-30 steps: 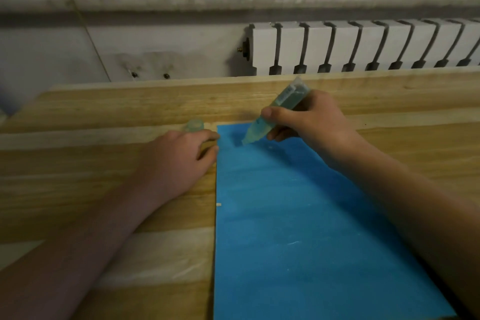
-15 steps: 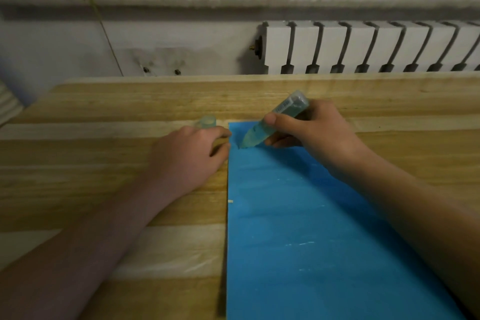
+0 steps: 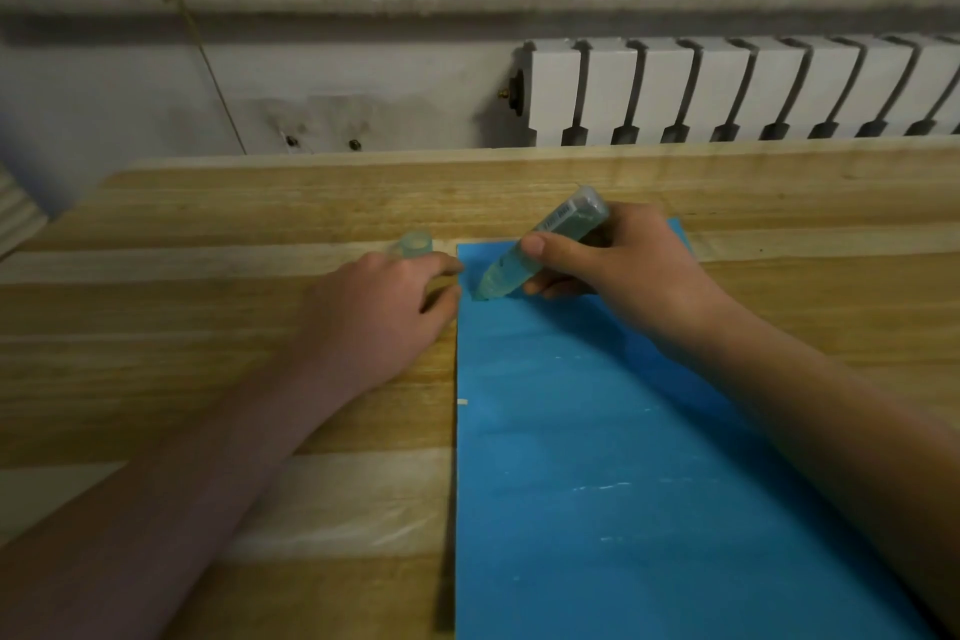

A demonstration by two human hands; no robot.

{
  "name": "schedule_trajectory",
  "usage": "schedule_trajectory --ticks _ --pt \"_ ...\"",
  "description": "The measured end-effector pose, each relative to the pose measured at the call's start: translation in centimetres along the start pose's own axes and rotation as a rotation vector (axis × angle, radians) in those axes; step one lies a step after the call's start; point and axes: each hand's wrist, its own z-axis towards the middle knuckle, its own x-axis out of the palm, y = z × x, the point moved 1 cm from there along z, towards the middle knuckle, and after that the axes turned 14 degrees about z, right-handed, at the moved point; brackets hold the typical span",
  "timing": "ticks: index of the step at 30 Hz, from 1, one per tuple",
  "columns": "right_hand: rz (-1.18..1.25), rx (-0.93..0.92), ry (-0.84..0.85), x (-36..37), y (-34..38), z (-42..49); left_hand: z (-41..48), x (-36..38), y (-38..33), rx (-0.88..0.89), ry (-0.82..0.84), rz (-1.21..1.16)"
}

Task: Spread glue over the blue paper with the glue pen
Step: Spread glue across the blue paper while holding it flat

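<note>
- Our R hand (image 3: 623,276) grips the glue pen (image 3: 543,244): thumb across the top of the barrel, other fingers curled under it, closed snug round the tube.
- Pen is tilted, butt end up & away to the right, tip down-left and touching the blue paper (image 3: 623,483) close to its far left corner.
- Blue paper lies flat on the wood table (image 3: 208,431), long side running from us toward the wall. Its near end runs out of frame at the bottom, & our R forearm crosses its right part.
- A few pale streaks (image 3: 602,487) show on the sheet approx. mid-way down; we can't tell what they are.
- Our L hand (image 3: 374,312) rests palm-down on the table just beside the paper's left edge, fingertips at or on that edge, near the pen tip.
- A small clear cap (image 3: 414,244) pokes out just past the L hand's knuckles. We can't tell if the fingers grip it or if it only sits behind them, so that hand's grip stays unclear.
- Behind the table: white radiator (image 3: 727,88) on a scuffed wall.
</note>
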Motion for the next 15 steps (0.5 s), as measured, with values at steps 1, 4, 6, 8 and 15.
schedule_trajectory --ticks 1,4,6,8,15 --pt "-0.002 0.003 -0.004 0.01 0.0 -0.01 0.02 0.02 0.03 -0.003 0.003 -0.002" --pt "-0.009 0.013 -0.014 0.01 0.03 -0.07 0.01 0.07 0.02 -0.001 -0.001 -0.009" --pt "-0.013 0.01 -0.017 0.03 0.06 -0.09 -0.04 0.05 0.02 0.002 -0.007 -0.01" --pt "-0.019 0.008 -0.025 0.03 0.05 -0.07 -0.03 0.05 0.01 0.001 -0.005 -0.01" --pt "-0.04 -0.008 -0.037 -0.34 -0.16 0.14 -0.05 -0.03 -0.07 0.005 -0.004 -0.004"
